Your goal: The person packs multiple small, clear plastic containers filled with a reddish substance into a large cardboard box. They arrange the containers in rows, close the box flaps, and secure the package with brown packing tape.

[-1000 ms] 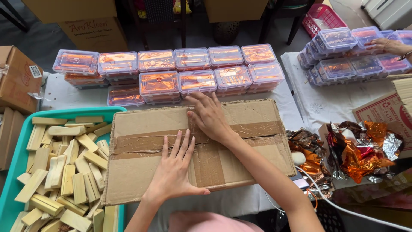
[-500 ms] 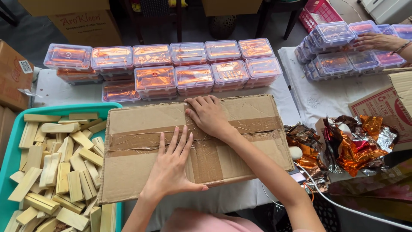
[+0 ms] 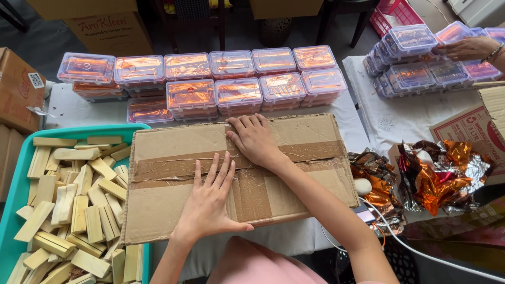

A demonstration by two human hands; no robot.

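A flattened brown cardboard sheet (image 3: 310,173) with strips of brown tape lies on the table in front of me. My left hand (image 3: 210,202) rests flat on its lower middle, fingers spread. My right hand (image 3: 255,139) presses palm-down on the upper middle, fingers together and pointing left. Neither hand holds anything. Beyond the cardboard stand rows of clear lidded plastic boxes (image 3: 231,79) with orange foil contents, some stacked two high.
A teal tray (image 3: 10,210) at left holds several pale yellow bars (image 3: 68,205). Crumpled orange and silver foil wrappers (image 3: 436,173) lie at right. More lidded boxes (image 3: 415,58) sit far right, where another person's hand (image 3: 471,48) rests. Cardboard cartons (image 3: 16,89) stand left and behind.
Both hands stay flat on the cardboard; the right hand has slid slightly leftward. The view has shifted a little. The other person's hand at far right remains on the boxes.
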